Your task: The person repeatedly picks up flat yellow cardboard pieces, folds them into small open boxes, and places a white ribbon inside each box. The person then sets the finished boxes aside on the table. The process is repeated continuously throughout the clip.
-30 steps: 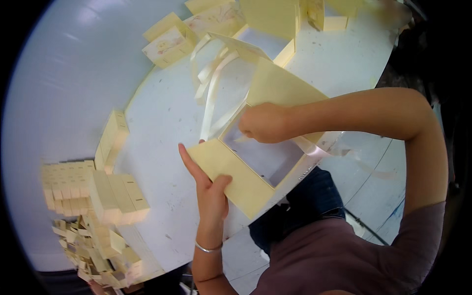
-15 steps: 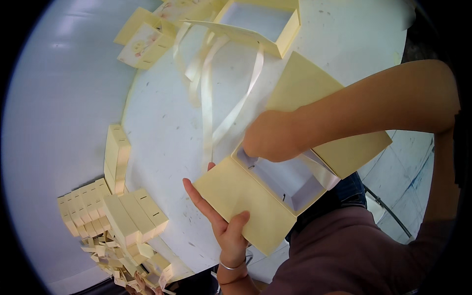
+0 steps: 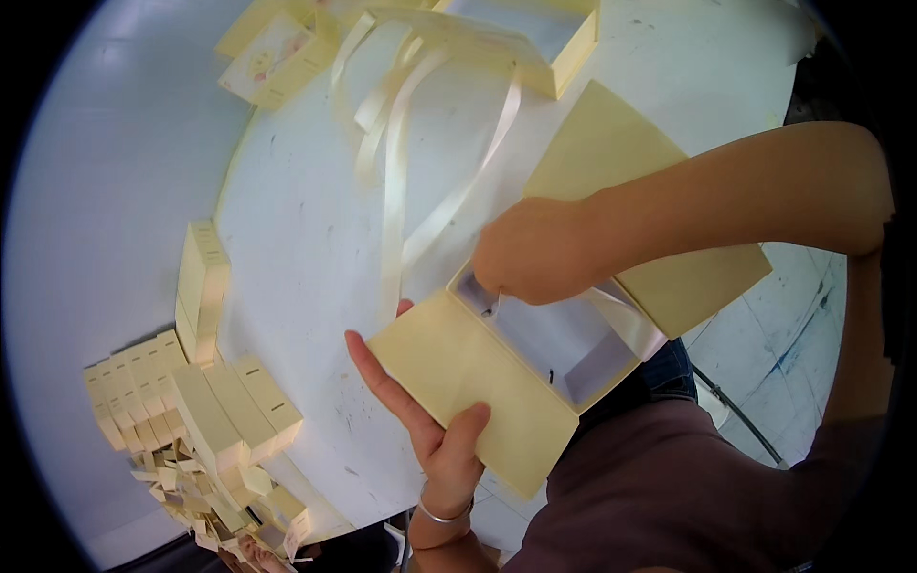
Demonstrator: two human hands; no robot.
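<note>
A cream gift box [image 3: 458, 368] lies opened out in front of me, with one panel spread to each side of its pale lavender inside. My left hand [image 3: 449, 449] grips the near-left panel, thumb on top and fingers beneath its edge. My right hand [image 3: 540, 250] is curled over the inner far-left corner. Its fingertips are mostly hidden, so whatever they pinch cannot be made out. Small dark marks show on the inner wall near them. A satin ribbon [image 3: 630, 323] crosses the box's right inner side. Long cream ribbons [image 3: 394, 210] trail over the table beyond.
Another open cream box [image 3: 571, 67] stands at the far side of the white table [image 3: 306, 220]. A flower-printed box [image 3: 272, 62] sits at the far left. Several closed boxes [image 3: 234, 406] are stacked at the left edge, beside a heap of box pieces [image 3: 196, 492] and another person's hand [image 3: 258, 552].
The view has shifted a little, so the stacked boxes sit farther left in it. My right hand has moved slightly at the box corner. My left hand keeps its grip on the panel.
</note>
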